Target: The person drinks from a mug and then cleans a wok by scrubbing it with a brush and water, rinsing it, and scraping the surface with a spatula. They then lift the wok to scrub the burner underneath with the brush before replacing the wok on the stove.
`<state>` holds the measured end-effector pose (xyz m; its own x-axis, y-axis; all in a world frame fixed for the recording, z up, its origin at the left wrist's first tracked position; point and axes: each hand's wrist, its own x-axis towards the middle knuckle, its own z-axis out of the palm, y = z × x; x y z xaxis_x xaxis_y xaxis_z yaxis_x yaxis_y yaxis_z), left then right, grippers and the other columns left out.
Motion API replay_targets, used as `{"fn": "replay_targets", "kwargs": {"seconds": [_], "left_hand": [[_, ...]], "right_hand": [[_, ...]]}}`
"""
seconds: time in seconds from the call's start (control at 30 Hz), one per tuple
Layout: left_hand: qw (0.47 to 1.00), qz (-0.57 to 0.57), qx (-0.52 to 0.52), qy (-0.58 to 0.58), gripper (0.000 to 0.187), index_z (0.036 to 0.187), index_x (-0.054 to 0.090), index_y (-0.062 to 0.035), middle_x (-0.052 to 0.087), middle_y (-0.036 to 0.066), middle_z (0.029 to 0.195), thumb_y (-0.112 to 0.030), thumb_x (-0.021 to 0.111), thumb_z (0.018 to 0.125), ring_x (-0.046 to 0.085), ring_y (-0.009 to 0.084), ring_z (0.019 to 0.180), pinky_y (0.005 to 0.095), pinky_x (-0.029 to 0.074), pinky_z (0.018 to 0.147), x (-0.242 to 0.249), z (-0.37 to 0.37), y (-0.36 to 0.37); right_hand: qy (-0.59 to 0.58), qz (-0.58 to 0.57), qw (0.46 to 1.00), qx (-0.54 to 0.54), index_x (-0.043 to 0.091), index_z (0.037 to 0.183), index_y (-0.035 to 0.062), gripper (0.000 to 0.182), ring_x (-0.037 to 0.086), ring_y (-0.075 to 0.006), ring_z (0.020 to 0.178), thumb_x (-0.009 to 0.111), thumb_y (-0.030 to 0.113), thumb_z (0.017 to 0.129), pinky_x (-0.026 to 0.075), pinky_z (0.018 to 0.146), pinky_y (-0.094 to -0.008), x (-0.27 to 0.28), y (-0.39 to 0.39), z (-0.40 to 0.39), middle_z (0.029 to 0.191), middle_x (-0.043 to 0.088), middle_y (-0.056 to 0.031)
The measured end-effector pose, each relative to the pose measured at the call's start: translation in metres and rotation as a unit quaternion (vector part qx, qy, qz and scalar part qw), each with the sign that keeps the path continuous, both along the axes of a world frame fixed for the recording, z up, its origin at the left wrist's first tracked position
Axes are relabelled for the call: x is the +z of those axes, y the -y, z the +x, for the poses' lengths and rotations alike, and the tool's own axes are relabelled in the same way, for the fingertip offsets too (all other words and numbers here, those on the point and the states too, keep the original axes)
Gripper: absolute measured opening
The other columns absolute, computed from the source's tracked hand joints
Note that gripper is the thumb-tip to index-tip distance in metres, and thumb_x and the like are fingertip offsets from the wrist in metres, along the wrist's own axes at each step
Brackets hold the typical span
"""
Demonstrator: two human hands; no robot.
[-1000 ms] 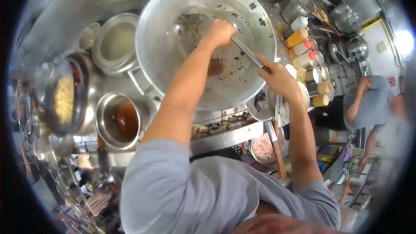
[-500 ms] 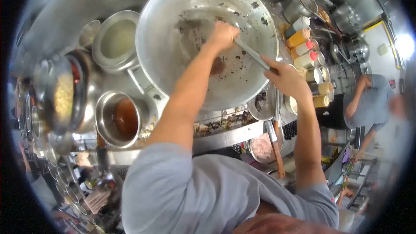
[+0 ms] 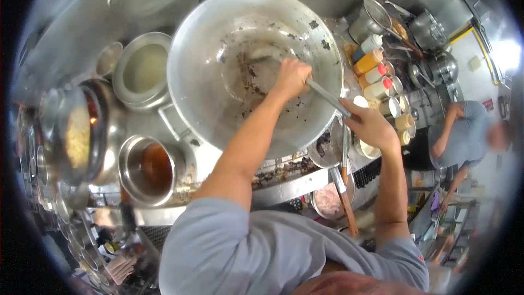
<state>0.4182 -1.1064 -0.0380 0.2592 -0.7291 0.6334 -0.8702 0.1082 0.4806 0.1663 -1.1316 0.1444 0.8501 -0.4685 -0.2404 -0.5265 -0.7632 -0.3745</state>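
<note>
- Because the long-handled tool (image 3: 327, 97) slants down into the large wok (image 3: 188, 76), both hands share its shaft, presumably to keep it steady at that reach.
- The left hand (image 3: 295, 78), above the wok's inside, is closed around the lower part of the shaft, probably for close control; the tool's head, inside the wok, is too blurred to make out.
- The right hand (image 3: 372, 125), by the wok's right rim, is wrapped around the upper end of the handle, likely for leverage.
- Dark flecks (image 3: 326, 44) sit on the wok's wall, spread around the tool.
- Squeeze bottles (image 3: 376, 74) are lined up just right of the wok, seemingly so that an arm can reach them easily.
- Left of the wok are a pot of pale liquid (image 3: 121, 71) and, nearer the person, a pot of brown liquid (image 3: 155, 169), apparently set aside to leave elbow room.
</note>
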Motion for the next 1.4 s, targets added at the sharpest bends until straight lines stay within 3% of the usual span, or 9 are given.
{"fn": "replay_targets", "kwargs": {"seconds": [0.17,0.27,0.37,0.53,0.7,0.83,1.03,1.2,1.4], "left_hand": [[0.987,0.141,0.021,0.079,0.023,0.076,0.065,-0.018,0.068,0.001,0.083,-0.014,0.082,0.06,0.062,0.0253,0.091,0.0421,0.043,0.089,0.025,0.008,0.043],[0.999,0.024,0.01,-0.048,0.021,0.074,0.066,-0.0169,0.068,0.005,0.08,-0.019,0.083,0.061,0.064,0.0268,0.088,0.0439,0.045,0.086,0.013,-0.049,0.052],[0.993,0.106,0.043,-0.009,0.017,0.072,0.067,-0.0162,0.068,0.006,0.076,-0.018,0.081,0.063,0.065,0.0285,0.082,0.045,0.048,0.08,0.033,-0.004,0.049],[0.995,0.055,0.085,-0.025,0.014,0.074,0.067,-0.0138,0.068,0.008,0.077,-0.014,0.078,0.066,0.066,0.0295,0.082,0.0445,0.048,0.083,0.028,-0.008,0.037],[0.991,-0.045,0.124,-0.022,0.015,0.072,0.064,-0.0122,0.067,0.009,0.075,-0.011,0.077,0.066,0.065,0.029,0.081,0.0448,0.047,0.086,0.035,0.039,0.038],[0.989,-0.035,0.117,-0.084,0.012,0.07,0.063,-0.0113,0.066,0.01,0.073,-0.012,0.075,0.07,0.064,0.0291,0.078,0.0427,0.046,0.08,0.038,-0.032,0.069],[0.98,-0.069,0.149,-0.114,0.006,0.074,0.067,-0.0102,0.066,0.012,0.074,-0.014,0.071,0.073,0.064,0.0324,0.079,0.0466,0.045,0.081,0.03,0.029,0.053],[0.978,-0.092,0.147,-0.113,0.006,0.075,0.067,-0.0103,0.065,0.01,0.073,-0.013,0.072,0.072,0.063,0.0296,0.079,0.0469,0.043,0.081,0.038,-0.014,0.081],[0.973,-0.126,0.181,-0.072,0.008,0.075,0.066,-0.0098,0.065,0.011,0.075,-0.01,0.071,0.069,0.063,0.0335,0.082,0.0468,0.043,0.081,0.029,0.017,0.059]], "right_hand": [[0.009,-0.091,0.996,-0.025,0.055,0.14,0.0184,0.052,0.068,-0.0415,0.087,0.061,0.02,0.089,0.052,0.081,-0.0464,0.001,0.019,0.009,0.094,0.068,-0.0269],[-0.034,-0.044,0.998,-0.007,0.058,0.136,0.0164,0.049,0.067,-0.0392,0.095,0.062,0.018,0.087,0.051,0.085,-0.0444,0.048,0.029,-0.013,0.103,0.067,-0.0253],[-0.035,-0.119,0.992,0.002,0.053,0.143,0.0196,0.056,0.069,-0.0326,0.087,0.062,0.017,0.087,0.051,0.083,-0.0369,0.038,0.029,0.017,0.096,0.068,-0.0232],[-0.031,-0.099,0.993,0.049,0.056,0.138,0.0181,0.054,0.067,-0.0383,0.096,0.06,0.018,0.085,0.051,0.086,-0.0447,0.048,0.031,0.027,0.105,0.068,-0.0247],[-0.059,-0.21,0.975,0.041,0.057,0.138,0.0246,0.054,0.067,-0.0381,0.088,0.061,0.019,0.085,0.052,0.081,-0.0472,0.055,0.022,0.057,0.09,0.068,-0.0217],[-0.099,-0.237,0.961,0.105,0.058,0.137,0.0253,0.052,0.066,-0.0387,0.081,0.061,0.019,0.085,0.052,0.077,-0.049,0.09,0.043,0.034,0.085,0.068,-0.0216],[-0.065,-0.27,0.953,0.124,0.06,0.135,0.0252,0.051,0.066,-0.0388,0.08,0.061,0.019,0.084,0.052,0.077,-0.0483,0.084,0.039,0.077,0.082,0.067,-0.0204],[-0.026,-0.215,0.955,0.202,0.059,0.136,0.0273,0.055,0.067,-0.0373,0.079,0.063,0.017,0.082,0.053,0.075,-0.0461,0.102,0.064,0.059,0.082,0.069,-0.0161],[-0.078,-0.276,0.949,0.129,0.058,0.137,0.0285,0.056,0.067,-0.0361,0.078,0.065,0.02,0.083,0.052,0.075,-0.0454,0.071,0.068,0.059,0.083,0.068,-0.0206]]}}
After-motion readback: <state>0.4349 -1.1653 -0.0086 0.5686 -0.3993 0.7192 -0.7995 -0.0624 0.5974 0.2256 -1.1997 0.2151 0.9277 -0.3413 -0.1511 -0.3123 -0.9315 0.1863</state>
